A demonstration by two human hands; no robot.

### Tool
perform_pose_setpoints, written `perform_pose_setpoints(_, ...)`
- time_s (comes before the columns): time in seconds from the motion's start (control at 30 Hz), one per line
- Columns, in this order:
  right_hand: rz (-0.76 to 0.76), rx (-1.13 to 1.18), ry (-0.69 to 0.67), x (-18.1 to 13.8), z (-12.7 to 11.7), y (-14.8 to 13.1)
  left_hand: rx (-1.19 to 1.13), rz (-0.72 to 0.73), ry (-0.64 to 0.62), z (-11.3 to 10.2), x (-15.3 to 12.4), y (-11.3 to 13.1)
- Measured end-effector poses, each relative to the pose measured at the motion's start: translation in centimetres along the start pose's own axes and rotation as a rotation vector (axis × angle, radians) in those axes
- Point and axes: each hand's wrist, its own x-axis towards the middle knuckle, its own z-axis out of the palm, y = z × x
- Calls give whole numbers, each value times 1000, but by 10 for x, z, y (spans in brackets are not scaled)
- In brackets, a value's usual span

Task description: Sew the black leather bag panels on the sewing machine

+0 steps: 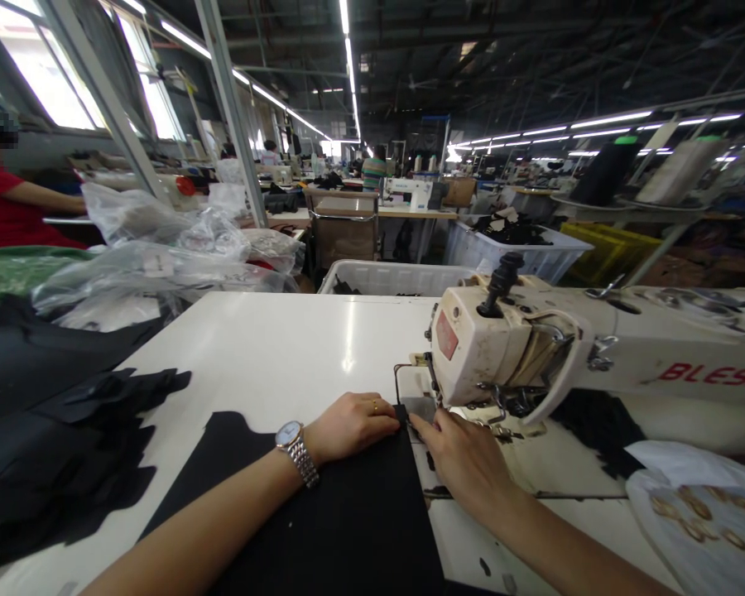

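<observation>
A large black fabric piece [348,513] lies on the white table in front of me, its right edge beside the sewing machine's needle area. My left hand [353,426], with a metal watch [296,451] on the wrist, rests palm down on it. The left fingers are close together, pressing on a small folded-looking upper corner [401,414]. From the other side my right hand [463,455] reaches that same edge with its fingertips, just under the sewing machine head [481,348]. Part of the right fingers is hidden near the presser foot.
Stacked black cut pieces [68,447] lie at the left. Plastic-wrapped bundles [180,240] sit beyond them, near a person in red [12,199]. White bins [403,273] stand behind the table. A white bag [695,505] and thread cones [608,170] are at the right.
</observation>
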Motion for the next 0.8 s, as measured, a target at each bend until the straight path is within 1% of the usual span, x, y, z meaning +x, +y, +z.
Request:
perform_pose_setpoints(0.27, 28, 3, -41, 0, 0, -4, -9, 8, -2, 2, -1, -1)
perform_pose_setpoints(0.67, 60, 59, -24, -2, 1, -2, -14, 18, -8, -1, 0, 1)
perform_pose_setpoints(0.8, 56, 63, -22, -9, -2, 3, -23, 14, -21, -2, 0, 1)
